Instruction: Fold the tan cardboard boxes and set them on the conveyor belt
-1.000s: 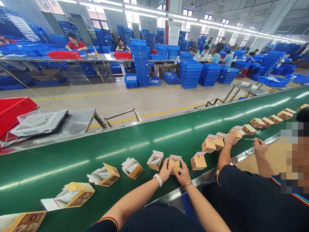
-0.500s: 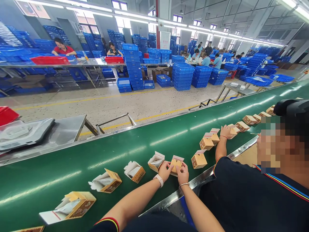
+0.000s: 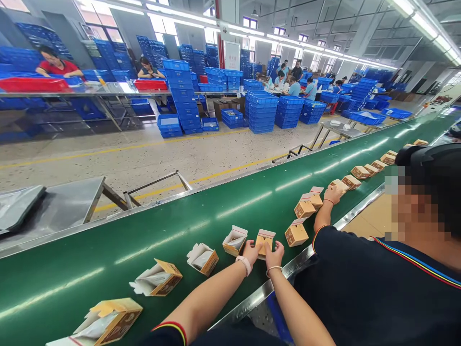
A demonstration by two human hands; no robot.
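Note:
A small brown cardboard box with its white top flap raised stands on the green conveyor belt. My left hand grips its left side and my right hand grips its right side, fingers curled against the carton. An open box with white packing inside lies just left of it. A closed box sits just right of it.
More open boxes trail left along the belt, closed ones run off to the right. A co-worker in a dark shirt stands close on my right, one hand on a box. Blue crates stack across the aisle.
The view has swung right and the boxes have shifted along the belt. Both my hands stay on the same box, now pressing its sides.

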